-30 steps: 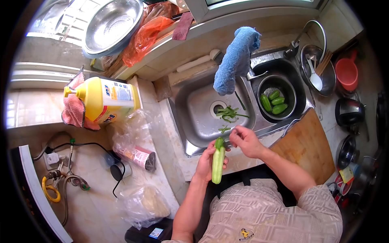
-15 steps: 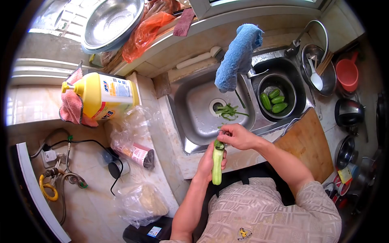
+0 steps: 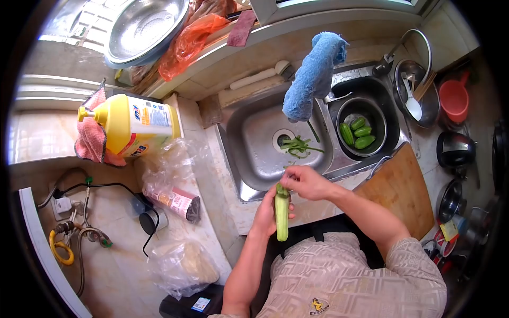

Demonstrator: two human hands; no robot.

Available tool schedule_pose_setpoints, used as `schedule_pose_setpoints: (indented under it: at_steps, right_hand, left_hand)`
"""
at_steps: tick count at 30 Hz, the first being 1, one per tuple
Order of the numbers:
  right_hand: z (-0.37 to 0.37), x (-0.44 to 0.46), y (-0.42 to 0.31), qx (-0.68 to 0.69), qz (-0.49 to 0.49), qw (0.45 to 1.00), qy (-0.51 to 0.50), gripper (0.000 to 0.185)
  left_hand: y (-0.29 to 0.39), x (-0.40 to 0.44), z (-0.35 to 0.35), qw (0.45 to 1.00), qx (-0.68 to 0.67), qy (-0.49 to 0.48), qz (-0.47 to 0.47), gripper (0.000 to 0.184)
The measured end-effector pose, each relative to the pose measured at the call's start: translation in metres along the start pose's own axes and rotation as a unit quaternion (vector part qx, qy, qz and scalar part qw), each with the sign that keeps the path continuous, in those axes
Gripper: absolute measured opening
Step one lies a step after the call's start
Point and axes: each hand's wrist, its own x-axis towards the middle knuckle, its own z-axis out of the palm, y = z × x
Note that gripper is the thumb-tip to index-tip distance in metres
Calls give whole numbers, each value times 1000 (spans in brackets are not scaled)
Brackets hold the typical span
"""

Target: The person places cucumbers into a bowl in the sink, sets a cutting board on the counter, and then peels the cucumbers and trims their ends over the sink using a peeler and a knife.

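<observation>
My left hand [image 3: 265, 213] is wrapped around a cucumber [image 3: 282, 220] held upright at the sink's front edge. Most of its skin is off and pale green flesh shows, with darker green at its top end. At that top end my right hand [image 3: 305, 182] is closed on a small peeler, largely hidden by the fingers. Green peelings [image 3: 298, 146] lie beside the drain in the left sink basin [image 3: 254, 159]. Several unpeeled cucumbers [image 3: 363, 142] rest in a metal bowl [image 3: 383, 117] inside the right basin.
A blue cloth [image 3: 313, 77] hangs over the faucet between the basins. To the right leans a wooden cutting board [image 3: 400, 193]. A yellow jug [image 3: 140, 124] and plastic-bagged goods [image 3: 185, 262] occupy the left counter. A steel bowl with utensils [image 3: 413, 103] stands behind right.
My right hand has shifted slightly left and turned over the cucumber's top end, hiding more of the peeler. The left hand keeps its hold; the cucumber has moved slightly left.
</observation>
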Motion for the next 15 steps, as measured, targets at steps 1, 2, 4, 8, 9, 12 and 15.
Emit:
schedule_pose_setpoints:
  at_steps: [1,2,4,8,9,12,15]
  right_hand:
    - [5,0,3,-17,-26,999,-10,20]
    - [7,1,7,-33,-51,998,-21,19]
    - [0,9,6,4,-7,1000,-14,20]
    - [-25,31,32,-58,-3,995,87,22]
    - [-31,29,23,-40,38,994,93,23]
    - [-26,19,-5,-6,83,996,24,24]
    - [-8,14,-8,-21,23,999,-43,23]
  left_hand:
    - [1,1,0,1000,7,5,0,35]
    - [0,3,-3,1000,7,-18,10,35]
    - [-4,5,-11,997,6,-66,30,35]
    - [-10,-1,-13,996,27,-87,10,36]
    - [-11,-4,-10,996,22,-83,15,36]
    - [-8,-2,-11,998,-2,-61,21,37]
    - [-2,0,-4,998,-1,-46,39,38]
